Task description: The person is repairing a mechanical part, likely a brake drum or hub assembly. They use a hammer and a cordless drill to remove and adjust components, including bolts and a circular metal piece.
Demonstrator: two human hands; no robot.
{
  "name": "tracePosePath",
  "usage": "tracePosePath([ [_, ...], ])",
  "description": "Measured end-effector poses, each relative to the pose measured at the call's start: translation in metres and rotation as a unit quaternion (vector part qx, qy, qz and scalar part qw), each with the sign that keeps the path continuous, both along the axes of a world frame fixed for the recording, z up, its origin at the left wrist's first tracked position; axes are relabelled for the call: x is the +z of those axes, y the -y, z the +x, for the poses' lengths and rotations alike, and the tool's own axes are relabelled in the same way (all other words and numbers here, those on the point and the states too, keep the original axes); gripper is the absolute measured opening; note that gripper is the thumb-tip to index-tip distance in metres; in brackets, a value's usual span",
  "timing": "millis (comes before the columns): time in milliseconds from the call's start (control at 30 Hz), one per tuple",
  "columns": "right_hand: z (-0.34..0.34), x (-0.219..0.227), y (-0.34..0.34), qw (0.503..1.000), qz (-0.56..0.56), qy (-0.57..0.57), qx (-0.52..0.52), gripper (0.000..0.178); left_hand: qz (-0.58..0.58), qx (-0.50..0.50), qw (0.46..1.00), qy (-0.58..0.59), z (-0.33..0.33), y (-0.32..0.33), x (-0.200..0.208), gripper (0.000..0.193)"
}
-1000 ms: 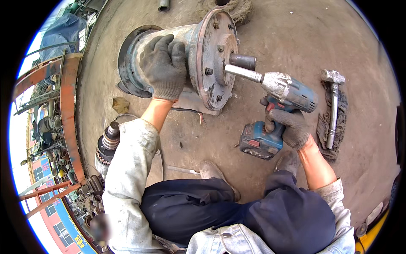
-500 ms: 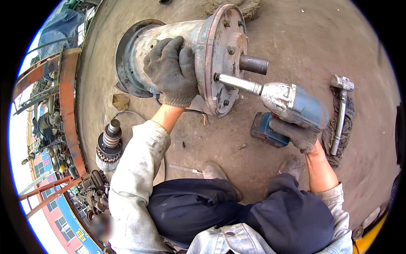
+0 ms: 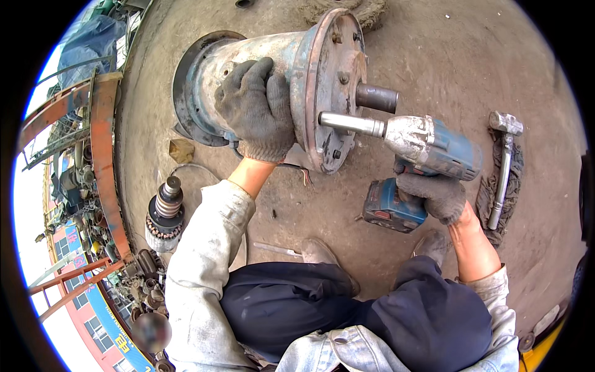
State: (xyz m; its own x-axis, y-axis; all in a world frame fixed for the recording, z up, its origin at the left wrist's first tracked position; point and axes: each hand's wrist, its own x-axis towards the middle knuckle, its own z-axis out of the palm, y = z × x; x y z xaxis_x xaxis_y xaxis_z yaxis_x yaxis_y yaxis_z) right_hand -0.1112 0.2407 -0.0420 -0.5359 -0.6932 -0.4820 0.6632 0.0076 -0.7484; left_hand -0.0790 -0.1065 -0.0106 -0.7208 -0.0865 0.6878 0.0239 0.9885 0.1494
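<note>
A worn cylindrical motor [image 3: 263,53] lies on its side on the ground, its round end flange [image 3: 316,80] and dark shaft [image 3: 378,98] facing right. My left hand [image 3: 257,111], in a grey knit glove, rests on the housing behind the flange, fingers apart and draped over the curve. My gloved right hand [image 3: 437,193] is wrapped around the handle of a blue cordless impact wrench [image 3: 434,146]. A long silver socket [image 3: 352,123] on the wrench reaches the flange's lower face; the bolt there is hidden. Other bolts [image 3: 336,154] show on the flange.
A hammer [image 3: 503,161] lies on a dark rag at the right. At left stand a shaft part with a bearing [image 3: 166,208] and a small brownish block [image 3: 181,150]. Loose wires [image 3: 304,175] trail below the motor. A flat metal bar [image 3: 277,249] lies near my left shoe.
The impact wrench has rolled in my right hand, its battery end swinging down. Its socket now covers the dark bolt end that showed before. My left hand stays on the motor.
</note>
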Motion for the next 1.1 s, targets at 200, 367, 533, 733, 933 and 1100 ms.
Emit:
tracePosePath([
  [200,0.002,-0.028,-0.017,0.98,-0.194,-0.03,-0.019,0.059,-0.022,0.019,1.0,0.003,0.0,0.002,0.001,0.03],
  [367,0.007,-0.038,-0.027,0.956,-0.268,0.112,-0.042,0.058,-0.005,0.022,0.999,0.023,0.0,-0.001,0.002,0.03],
  [533,0.015,-0.014,-0.043,0.973,-0.216,0.071,-0.039,0.091,0.02,0.018,0.999,0.035,0.004,0.001,0.002,0.03],
  [733,-0.052,-0.02,-0.038,0.974,0.062,-0.15,-0.157,0.044,0.018,-0.003,0.999,0.04,0.004,0.003,-0.004,0.033],
  [933,-0.074,-0.085,-0.013,0.966,0.038,0.184,-0.18,0.017,0.041,0.002,0.996,0.076,0.016,0.013,-0.002,0.037],
  [1100,-0.065,-0.118,0.005,0.957,-0.003,0.263,-0.124,0.016,0.029,-0.02,0.997,0.075,0.015,0.01,-0.003,0.041],
])
